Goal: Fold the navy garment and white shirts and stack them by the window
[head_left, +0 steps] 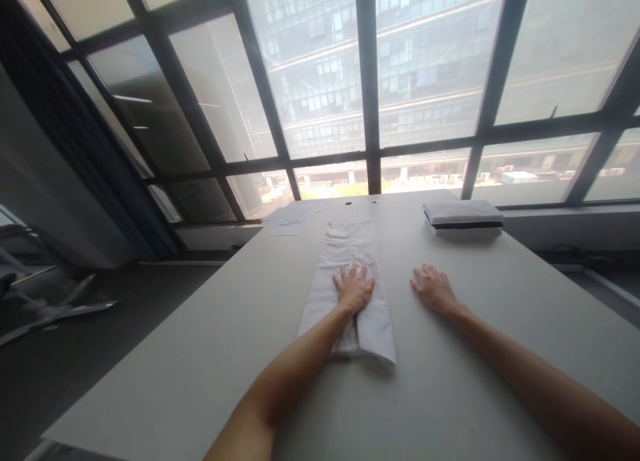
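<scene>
A white garment (377, 317), folded into a long narrow strip, lies lengthwise on the white table (210, 354). Its far end is creased, and an inner fold shows at the near end. My left hand (354, 289) rests flat on the middle of the cloth with its fingers spread. To the right of the garment, apart from it, my right hand (433, 289) lies on the bare tabletop, palm down, fingers slightly bent and holding nothing.
A stack of folded white and dark cloth (464, 217) stands at the table's far right. Thin white sheets (289, 214) lie at the far left edge. Large framed windows (373, 101) rise behind the table, and a dark curtain (75, 114) hangs at the left.
</scene>
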`<state>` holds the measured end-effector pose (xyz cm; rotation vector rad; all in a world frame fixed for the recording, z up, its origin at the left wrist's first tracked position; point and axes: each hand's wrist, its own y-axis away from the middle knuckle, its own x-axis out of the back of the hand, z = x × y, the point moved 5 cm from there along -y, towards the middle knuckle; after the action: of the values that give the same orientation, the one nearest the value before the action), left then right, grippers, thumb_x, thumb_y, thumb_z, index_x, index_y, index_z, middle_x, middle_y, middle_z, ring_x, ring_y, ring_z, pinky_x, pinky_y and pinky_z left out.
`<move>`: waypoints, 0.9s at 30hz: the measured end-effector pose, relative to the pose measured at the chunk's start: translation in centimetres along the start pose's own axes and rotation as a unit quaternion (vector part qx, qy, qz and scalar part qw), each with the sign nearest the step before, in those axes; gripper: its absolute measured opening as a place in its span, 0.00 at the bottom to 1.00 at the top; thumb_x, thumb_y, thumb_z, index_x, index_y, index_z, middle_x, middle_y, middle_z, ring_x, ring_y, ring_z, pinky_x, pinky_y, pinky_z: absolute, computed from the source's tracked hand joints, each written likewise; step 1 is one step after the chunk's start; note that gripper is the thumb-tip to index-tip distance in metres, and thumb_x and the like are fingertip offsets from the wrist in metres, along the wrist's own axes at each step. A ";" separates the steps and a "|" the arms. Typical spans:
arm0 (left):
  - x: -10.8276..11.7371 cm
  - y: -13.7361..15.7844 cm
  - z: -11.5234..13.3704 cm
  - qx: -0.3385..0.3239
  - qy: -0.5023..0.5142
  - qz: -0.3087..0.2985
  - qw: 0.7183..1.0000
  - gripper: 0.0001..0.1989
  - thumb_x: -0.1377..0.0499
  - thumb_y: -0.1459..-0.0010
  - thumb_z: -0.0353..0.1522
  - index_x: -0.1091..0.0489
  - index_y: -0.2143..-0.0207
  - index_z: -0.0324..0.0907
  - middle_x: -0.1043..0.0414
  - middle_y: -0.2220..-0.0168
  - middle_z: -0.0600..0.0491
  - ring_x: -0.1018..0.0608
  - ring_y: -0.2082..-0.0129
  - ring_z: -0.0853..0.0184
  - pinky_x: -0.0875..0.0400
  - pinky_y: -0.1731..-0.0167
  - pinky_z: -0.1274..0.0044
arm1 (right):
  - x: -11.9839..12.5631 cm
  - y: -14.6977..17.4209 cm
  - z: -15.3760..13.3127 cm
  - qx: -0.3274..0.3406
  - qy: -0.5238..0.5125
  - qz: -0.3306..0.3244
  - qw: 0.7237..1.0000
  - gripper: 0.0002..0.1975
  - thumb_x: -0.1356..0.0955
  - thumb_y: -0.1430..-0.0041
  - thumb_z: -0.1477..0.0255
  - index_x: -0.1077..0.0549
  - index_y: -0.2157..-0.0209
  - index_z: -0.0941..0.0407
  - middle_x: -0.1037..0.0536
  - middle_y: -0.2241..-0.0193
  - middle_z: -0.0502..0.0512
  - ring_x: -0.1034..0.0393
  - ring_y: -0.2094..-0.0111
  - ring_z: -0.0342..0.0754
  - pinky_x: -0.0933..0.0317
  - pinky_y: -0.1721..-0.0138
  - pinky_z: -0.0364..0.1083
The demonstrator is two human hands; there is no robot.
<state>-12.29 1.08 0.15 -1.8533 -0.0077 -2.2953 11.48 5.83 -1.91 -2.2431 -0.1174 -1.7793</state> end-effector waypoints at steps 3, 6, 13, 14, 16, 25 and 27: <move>-0.4 -1.1 1.0 0.001 0.007 0.006 1.000 0.30 0.52 0.32 0.47 0.42 0.31 0.52 0.51 0.27 0.47 0.54 0.29 0.38 0.61 0.37 0.40 | 0.1 0.0 -0.1 -0.001 -0.004 0.001 1.000 0.26 0.42 0.31 0.63 0.32 0.38 0.60 0.39 0.33 0.71 0.48 0.31 0.61 0.56 0.35 0.62; -0.3 -1.4 0.8 0.004 0.023 0.014 1.000 0.31 0.52 0.32 0.46 0.46 0.29 0.52 0.58 0.25 0.47 0.53 0.29 0.39 0.58 0.37 0.41 | 0.2 0.1 -0.2 0.002 -0.006 0.001 1.000 0.26 0.41 0.31 0.63 0.32 0.38 0.60 0.38 0.33 0.70 0.48 0.32 0.61 0.55 0.35 0.62; 2.1 -3.8 -2.6 -0.005 0.072 -0.024 0.997 0.28 0.49 0.32 0.38 0.40 0.33 0.37 0.36 0.35 0.37 0.32 0.36 0.54 0.38 0.38 0.65 | 0.1 0.0 -0.1 -0.001 -0.005 -0.001 1.000 0.26 0.41 0.31 0.63 0.32 0.38 0.59 0.38 0.33 0.69 0.48 0.31 0.61 0.56 0.34 0.61; 2.5 -4.1 -3.2 -0.022 0.073 -0.024 0.997 0.25 0.48 0.33 0.36 0.34 0.36 0.38 0.30 0.39 0.40 0.29 0.38 0.58 0.37 0.39 0.69 | 0.1 0.0 -0.1 -0.001 -0.005 -0.002 1.000 0.26 0.41 0.31 0.63 0.32 0.38 0.59 0.38 0.33 0.69 0.48 0.31 0.61 0.56 0.34 0.61; 3.1 -4.5 -4.0 -0.051 0.073 -0.015 0.996 0.19 0.46 0.35 0.33 0.27 0.44 0.42 0.25 0.43 0.45 0.27 0.41 0.62 0.37 0.40 0.74 | 0.0 0.0 -0.1 0.000 -0.003 -0.002 1.000 0.26 0.41 0.31 0.63 0.32 0.38 0.59 0.39 0.33 0.69 0.49 0.31 0.62 0.55 0.35 0.62; 2.7 -3.6 -5.2 -0.031 0.076 0.072 0.994 0.16 0.44 0.34 0.35 0.24 0.46 0.47 0.26 0.42 0.50 0.27 0.43 0.63 0.37 0.41 0.72 | 0.8 -0.1 0.0 0.002 -0.081 0.041 0.996 0.25 0.40 0.32 0.67 0.31 0.38 0.61 0.35 0.35 0.69 0.46 0.32 0.60 0.54 0.33 0.61; 2.6 -3.6 -5.2 -0.028 0.078 0.076 0.994 0.17 0.44 0.34 0.34 0.24 0.46 0.47 0.27 0.41 0.51 0.27 0.43 0.63 0.37 0.41 0.71 | 2.0 -0.1 -1.0 0.038 -0.149 0.088 0.984 0.23 0.40 0.32 0.68 0.28 0.41 0.61 0.31 0.37 0.68 0.42 0.34 0.56 0.52 0.33 0.57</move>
<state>-18.40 3.62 1.98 -1.6324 0.2152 -2.3471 10.95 5.41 0.20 -2.3676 -0.0427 -1.3210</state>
